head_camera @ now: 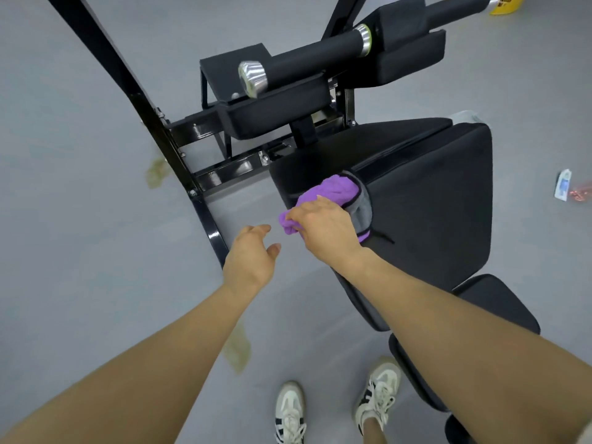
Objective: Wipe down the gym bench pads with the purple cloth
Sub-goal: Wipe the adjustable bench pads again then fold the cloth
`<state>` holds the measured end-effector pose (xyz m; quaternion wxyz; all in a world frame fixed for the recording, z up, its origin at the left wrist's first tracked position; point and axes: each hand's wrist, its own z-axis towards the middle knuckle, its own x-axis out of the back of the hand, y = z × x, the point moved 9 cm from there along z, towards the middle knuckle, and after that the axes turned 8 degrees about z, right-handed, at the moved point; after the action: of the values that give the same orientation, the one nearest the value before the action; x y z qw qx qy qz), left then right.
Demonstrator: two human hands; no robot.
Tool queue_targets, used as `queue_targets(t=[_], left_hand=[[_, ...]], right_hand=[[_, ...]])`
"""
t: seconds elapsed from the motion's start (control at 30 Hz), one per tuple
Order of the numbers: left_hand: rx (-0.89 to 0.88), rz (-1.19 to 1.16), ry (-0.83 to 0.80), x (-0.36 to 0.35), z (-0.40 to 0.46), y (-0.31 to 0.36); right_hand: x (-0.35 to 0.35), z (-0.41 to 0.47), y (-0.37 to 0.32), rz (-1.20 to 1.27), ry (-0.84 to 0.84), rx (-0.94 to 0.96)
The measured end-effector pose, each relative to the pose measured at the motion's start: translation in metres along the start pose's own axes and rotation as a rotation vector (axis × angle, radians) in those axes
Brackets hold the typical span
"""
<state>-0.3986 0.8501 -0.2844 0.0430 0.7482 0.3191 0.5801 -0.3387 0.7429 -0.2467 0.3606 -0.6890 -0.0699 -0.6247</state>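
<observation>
A purple cloth point(333, 192) with a grey underside lies bunched on the left edge of the large black bench pad point(426, 203). My right hand point(323, 227) grips the cloth and holds it against that edge. My left hand point(251, 254) hovers just left of the pad over the floor, fingers relaxed and holding nothing. A smaller black seat pad point(499, 302) lies nearer to me on the right. Further back sit smaller black pads point(275, 113) and foam rollers point(307, 60) with chrome end caps.
The black steel frame point(179, 149) of the machine runs diagonally on the left. Grey floor surrounds it, with yellowish stains point(157, 171). A small white packet point(563, 189) lies on the floor at right, a yellow object point(507, 3) at top right. My shoes point(290, 411) stand below.
</observation>
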Motion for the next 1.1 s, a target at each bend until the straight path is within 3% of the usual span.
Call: queue_targets(t=[0.13,0.2,0.27,0.43,0.63,0.87,1.1], left_hand=[[0.004,0.008,-0.032,0.001,-0.017,-0.012],[-0.007,0.032,-0.063,0.002,-0.027,-0.012],[-0.019,0.058,-0.091,0.003,-0.037,-0.004],[-0.119,-0.001,-0.213,-0.005,-0.077,0.06],[-0.38,-0.151,-0.51,-0.041,-0.189,0.176],[-0.696,-0.18,-0.802,-0.098,-0.416,0.3],[-0.917,-0.106,-0.984,-0.184,-0.667,0.379]], right_hand=[[-0.016,-0.034,-0.023,0.023,-0.184,-0.01],[-0.023,-0.058,-0.015,0.134,-0.299,-0.153],[-0.014,-0.08,0.003,0.31,-0.295,-0.323],[0.051,-0.134,0.036,0.592,-0.071,-0.512],[0.14,-0.274,0.042,0.868,0.182,-0.599],[0.24,-0.532,0.03,1.046,0.522,-0.678],[0.312,-0.817,0.003,0.929,0.853,-0.887]])
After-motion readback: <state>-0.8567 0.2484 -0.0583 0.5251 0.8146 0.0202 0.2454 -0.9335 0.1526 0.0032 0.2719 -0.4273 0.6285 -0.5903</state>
